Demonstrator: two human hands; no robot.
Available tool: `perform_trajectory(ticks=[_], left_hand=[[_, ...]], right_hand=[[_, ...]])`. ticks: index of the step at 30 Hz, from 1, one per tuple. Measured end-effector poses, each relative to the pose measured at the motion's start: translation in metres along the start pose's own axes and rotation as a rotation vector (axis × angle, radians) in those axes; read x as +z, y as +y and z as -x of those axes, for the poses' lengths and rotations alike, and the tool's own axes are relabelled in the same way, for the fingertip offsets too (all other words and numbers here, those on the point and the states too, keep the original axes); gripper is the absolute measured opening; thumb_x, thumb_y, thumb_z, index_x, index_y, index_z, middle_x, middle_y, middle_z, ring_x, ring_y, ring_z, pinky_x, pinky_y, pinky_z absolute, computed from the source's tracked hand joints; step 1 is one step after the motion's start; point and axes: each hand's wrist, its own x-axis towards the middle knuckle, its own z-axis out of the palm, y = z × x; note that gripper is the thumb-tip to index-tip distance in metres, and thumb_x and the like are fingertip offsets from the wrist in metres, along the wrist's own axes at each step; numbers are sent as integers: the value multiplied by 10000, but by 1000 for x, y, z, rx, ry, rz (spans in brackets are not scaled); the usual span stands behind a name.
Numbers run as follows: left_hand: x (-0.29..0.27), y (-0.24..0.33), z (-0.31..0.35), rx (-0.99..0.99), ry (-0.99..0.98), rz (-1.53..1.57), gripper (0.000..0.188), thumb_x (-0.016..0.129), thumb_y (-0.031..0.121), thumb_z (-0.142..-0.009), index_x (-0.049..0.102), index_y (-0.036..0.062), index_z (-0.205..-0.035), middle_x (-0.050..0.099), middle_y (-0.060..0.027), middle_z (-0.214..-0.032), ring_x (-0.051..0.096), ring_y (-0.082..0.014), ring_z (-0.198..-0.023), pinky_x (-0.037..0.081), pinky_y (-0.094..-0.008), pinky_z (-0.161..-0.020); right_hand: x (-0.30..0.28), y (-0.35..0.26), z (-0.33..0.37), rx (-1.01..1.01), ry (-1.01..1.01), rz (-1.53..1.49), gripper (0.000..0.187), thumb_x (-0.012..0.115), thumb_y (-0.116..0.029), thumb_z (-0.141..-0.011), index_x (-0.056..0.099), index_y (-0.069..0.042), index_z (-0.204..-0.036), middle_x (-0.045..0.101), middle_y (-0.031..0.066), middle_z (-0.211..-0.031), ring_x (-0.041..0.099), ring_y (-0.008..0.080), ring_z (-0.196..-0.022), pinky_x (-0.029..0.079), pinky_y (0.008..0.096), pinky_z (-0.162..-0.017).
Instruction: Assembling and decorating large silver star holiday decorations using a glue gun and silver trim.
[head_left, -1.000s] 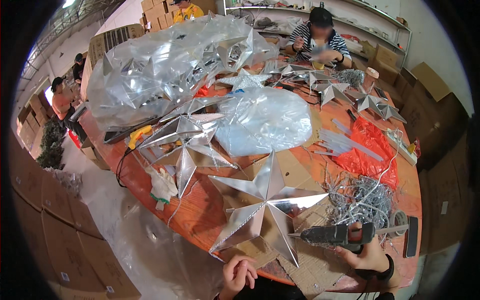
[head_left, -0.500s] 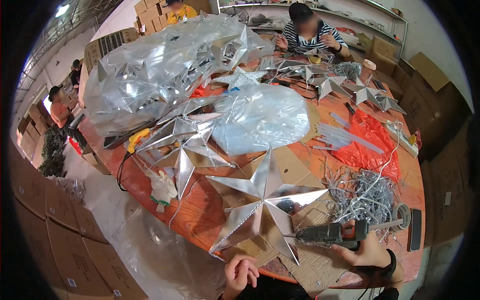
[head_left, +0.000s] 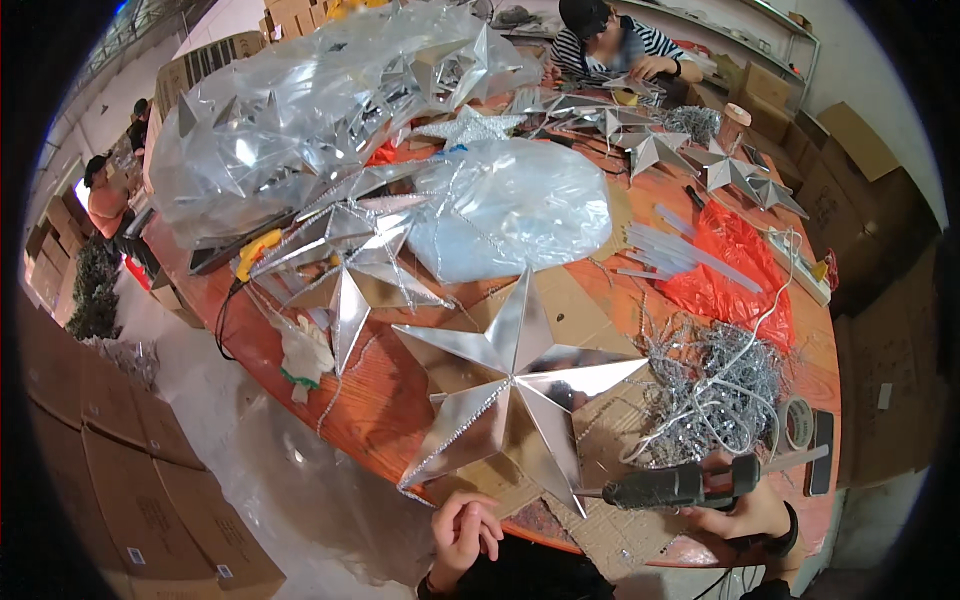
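Note:
A large silver five-pointed star [head_left: 512,378] lies on cardboard [head_left: 625,530] at the near table edge. My right hand [head_left: 745,512] is wrapped round a black hot glue gun [head_left: 655,488], its nozzle beside the star's lower right point. A translucent glue stick [head_left: 797,459] pokes out of the gun's back. A silver beaded strand [head_left: 455,440] follows the ridge from the star's centre to its lower left point, then bends toward my left hand [head_left: 466,532]. That hand's fingers are curled closed where the strand reaches them; the grip itself is partly hidden.
Silver tinsel [head_left: 715,385], a tape roll [head_left: 796,422] and a phone [head_left: 819,452] lie at right. Glue sticks [head_left: 665,250] rest by a red plastic bag [head_left: 735,270]. Bagged stars [head_left: 330,120], a yellow glue gun [head_left: 258,254] and a glove [head_left: 305,350] sit left. A co-worker [head_left: 625,50] sits across.
The glue gun has drawn back from the star's inner edge toward its lower right tip. My left hand stays close to the lower left point. The whole view has shifted slightly.

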Motion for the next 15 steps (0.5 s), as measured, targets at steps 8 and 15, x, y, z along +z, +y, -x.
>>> perform_trajectory(ticks=[8, 15], left_hand=[[3, 2, -1, -11, 21, -30, 220, 349, 111, -972, 483, -63, -964, 557, -102, -574, 486, -106, -352, 333, -191, -326], [4, 0, -2, 16, 18, -22, 224, 348, 115, -972, 484, -62, -958, 558, -103, -571, 487, -109, -344, 315, -189, -320]], right_hand=[[-4, 4, 19, 78, -27, 33, 368, 781, -209, -663, 634, -7, -934, 659, 106, -783, 644, 211, -610, 493, 277, -556], [-2, 8, 25, 148, 3, -23, 376, 783, -226, -650, 634, 1, -909, 657, 102, -796, 639, 211, -592, 485, 270, -547]])
